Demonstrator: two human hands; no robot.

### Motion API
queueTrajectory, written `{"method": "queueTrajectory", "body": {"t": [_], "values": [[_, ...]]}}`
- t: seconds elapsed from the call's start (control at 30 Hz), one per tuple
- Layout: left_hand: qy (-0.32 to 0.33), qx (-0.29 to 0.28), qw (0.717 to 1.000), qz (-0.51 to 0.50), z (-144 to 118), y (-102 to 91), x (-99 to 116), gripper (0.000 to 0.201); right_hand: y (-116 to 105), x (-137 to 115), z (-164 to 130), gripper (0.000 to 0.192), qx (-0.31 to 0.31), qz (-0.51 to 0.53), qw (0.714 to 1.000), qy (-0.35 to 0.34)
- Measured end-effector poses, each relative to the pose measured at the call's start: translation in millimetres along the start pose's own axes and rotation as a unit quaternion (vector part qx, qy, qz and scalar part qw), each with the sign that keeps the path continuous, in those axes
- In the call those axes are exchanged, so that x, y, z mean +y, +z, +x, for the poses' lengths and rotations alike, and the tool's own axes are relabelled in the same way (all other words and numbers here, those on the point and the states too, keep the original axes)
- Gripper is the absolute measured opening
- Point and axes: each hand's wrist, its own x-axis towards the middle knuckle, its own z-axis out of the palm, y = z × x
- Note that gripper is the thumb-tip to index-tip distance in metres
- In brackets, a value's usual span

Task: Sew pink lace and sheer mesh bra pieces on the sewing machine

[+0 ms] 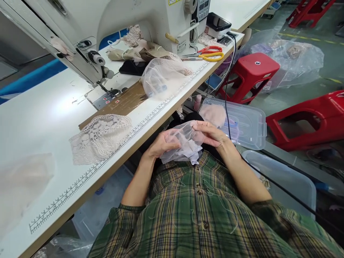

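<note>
Nearest, above a green plaid shirt (199, 211), both hands work a bundle of sheer mesh (182, 143) in the lap, below the counter's edge. The left hand (161, 143) pinches the mesh at its left side, fingers curled into the fabric; the right hand (211, 134) lies over its top right, grip pressed together on a fold. Just right of the hands, a clear lidded box (242, 123) carries a pink fabric piece (213, 114), with a black cable (227, 107) crossing it.

The counter (48, 114) runs diagonally, a ruler strip along its near edge. A lace piece (100, 138) lies just inside that edge, with bare surface to its left. Farther in stand the sewing machine (120, 21), a plastic bag (161, 75) and scissors (209, 53). Beyond the counter's right edge, a red stool (252, 68) stands on open floor.
</note>
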Motion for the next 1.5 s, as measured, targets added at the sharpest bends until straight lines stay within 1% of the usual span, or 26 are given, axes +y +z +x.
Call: {"method": "queueTrajectory", "body": {"t": [0.07,0.1,0.13,0.17,0.27,0.33,0.43,0.57,0.83,1.17,1.27,1.37,1.43,1.47,1.5], "values": [[0.002,0.014,1.0,0.027,-3,-1.2,1,0.044,0,0,0,0.018,0.0,0.014,1.0,-0.006],[0.01,0.023,0.999,0.024,-4,-1.0,1,0.034,0,1,0,0.018,0.0,0.016,1.0,-0.006],[0.022,0.031,0.999,0.012,-5,-0.2,1,0.028,0,2,0,0.019,0.001,0.015,1.0,-0.006],[0.038,0.038,0.999,-0.008,-5,1.0,1,0.027,0,2,0,0.019,0.004,0.011,1.0,-0.005],[0.076,0.045,0.993,-0.08,-6,6.3,2,0.027,-1,4,0,0.022,0.014,0.004,1.0,0.001],[0.09,0.047,0.989,-0.104,-6,9.7,3,0.028,-1,5,-1,0.024,0.016,0.009,1.0,0.01],[0.099,0.06,0.988,-0.106,-7,12.7,4,0.029,-2,6,-1,0.025,0.005,0.011,1.0,0.016],[0.103,0.084,0.985,-0.113,-7,14.1,3,0.037,-3,8,-2,0.022,-0.01,-0.001,1.0,0.009],[0.118,0.101,0.979,-0.135,-6,17.6,2,0.041,-7,13,-3,0.024,-0.012,-0.012,1.0,0.02],[0.118,0.118,0.983,-0.078,-6,14.1,-2,0.04,-10,19,-1,0.025,-0.02,-0.009,1.0,0.02],[0.12,0.129,0.981,-0.076,-4,12.3,-5,0.039,-12,18,1,0.026,-0.01,0.001,1.0,0.0],[0.125,0.15,0.979,-0.062,-2,10.0,-10,0.04,-15,17,1,0.028,0.015,-0.001,1.0,-0.023],[0.145,0.178,0.973,0.001,-2,8.6,-15,0.035,-16,17,1,0.031,0.035,-0.014,0.999,-0.032],[0.165,0.197,0.965,0.056,-2,7.9,-17,0.03,-16,17,1,0.032,0.046,-0.023,0.998,-0.036],[0.193,0.219,0.948,0.125,-3,7.1,-19,0.024,-17,16,1,0.033,0.054,-0.034,0.997,-0.041]]}}
